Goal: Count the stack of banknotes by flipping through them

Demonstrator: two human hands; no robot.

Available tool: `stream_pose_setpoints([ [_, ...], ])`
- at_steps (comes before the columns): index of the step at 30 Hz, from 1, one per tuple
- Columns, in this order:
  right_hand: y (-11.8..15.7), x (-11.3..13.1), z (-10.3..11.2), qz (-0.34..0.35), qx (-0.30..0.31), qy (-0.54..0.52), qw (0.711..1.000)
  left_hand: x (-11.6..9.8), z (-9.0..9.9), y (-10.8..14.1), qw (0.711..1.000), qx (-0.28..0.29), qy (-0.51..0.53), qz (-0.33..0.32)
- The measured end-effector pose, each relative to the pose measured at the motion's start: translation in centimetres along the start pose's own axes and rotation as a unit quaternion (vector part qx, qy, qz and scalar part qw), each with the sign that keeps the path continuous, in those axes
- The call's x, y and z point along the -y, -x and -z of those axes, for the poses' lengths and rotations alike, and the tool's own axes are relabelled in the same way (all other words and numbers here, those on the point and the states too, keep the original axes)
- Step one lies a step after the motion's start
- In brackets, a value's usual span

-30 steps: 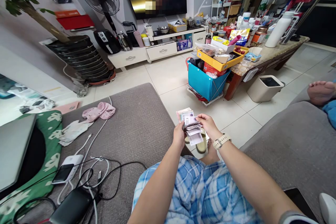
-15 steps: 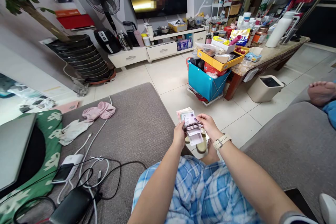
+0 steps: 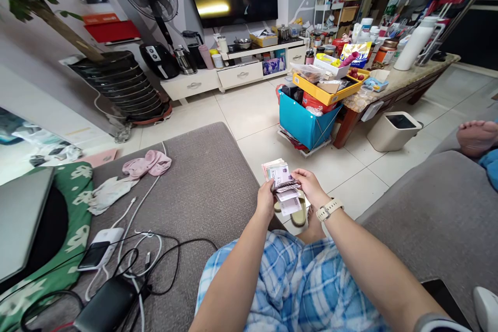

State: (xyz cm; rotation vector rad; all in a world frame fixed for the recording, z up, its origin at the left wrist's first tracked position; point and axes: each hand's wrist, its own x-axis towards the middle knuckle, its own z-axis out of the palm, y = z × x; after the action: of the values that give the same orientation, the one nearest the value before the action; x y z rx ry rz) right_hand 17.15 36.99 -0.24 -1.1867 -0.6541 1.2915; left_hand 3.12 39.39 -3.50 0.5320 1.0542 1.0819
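Observation:
Between my two hands is a fanned stack of banknotes (image 3: 280, 175), pale purple and pinkish, held above my knees. My left hand (image 3: 265, 199) grips the stack at its left side, thumb on top. At the right edge, my right hand (image 3: 309, 185) pinches the notes with thumb and fingers; a beige watch strap (image 3: 330, 209) circles that wrist. Some notes hang down below the fingers, over an olive slipper (image 3: 299, 212) on the floor. The fingers under the stack are hidden.
A grey sofa seat (image 3: 202, 181) lies to my left, with tangled cables, a power strip (image 3: 101, 249) and a pink cloth (image 3: 147, 164). Ahead stand a blue bin (image 3: 307, 120), a cluttered table (image 3: 412, 80) and a beige trash can (image 3: 393, 132). Another person's foot (image 3: 478, 137) rests at right.
The hands and banknotes stay almost exactly where they were. On the television, the pixelated patch has given way to a picture of a face.

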Motion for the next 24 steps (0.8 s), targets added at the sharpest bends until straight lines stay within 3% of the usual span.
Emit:
stream_pose_setpoints([
  [15,-0.01,0.06,0.27,0.021,0.032,0.016,0.999,-0.38,-0.26,0.33,1.0,-0.005,0.004,-0.001],
  [24,-0.53,-0.46,0.41,0.021,-0.043,0.012,0.999,-0.19,-0.05,0.27,1.0,0.017,0.011,0.002],
])
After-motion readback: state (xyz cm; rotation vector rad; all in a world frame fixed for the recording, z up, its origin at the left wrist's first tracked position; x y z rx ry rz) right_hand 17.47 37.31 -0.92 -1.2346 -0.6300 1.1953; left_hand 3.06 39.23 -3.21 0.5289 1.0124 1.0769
